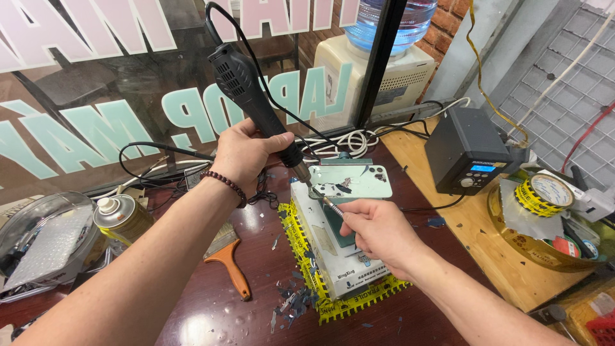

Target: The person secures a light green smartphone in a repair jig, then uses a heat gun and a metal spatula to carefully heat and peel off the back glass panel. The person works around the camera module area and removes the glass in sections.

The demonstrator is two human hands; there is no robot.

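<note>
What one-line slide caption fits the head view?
Left hand aims a black heat gun at a phone back while the right hand works a thin metal tool against it.

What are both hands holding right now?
Left hand: closed around the black hot air gun.
Right hand: closed on a thin metal tool, its tip at the phone back.

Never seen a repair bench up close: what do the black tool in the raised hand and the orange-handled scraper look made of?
Heat gun: seemingly matte black moulded plastic, with ribbed vents. Scraper: glossy orange handle, probably plastic; flat dull blade, likely metal.
</note>
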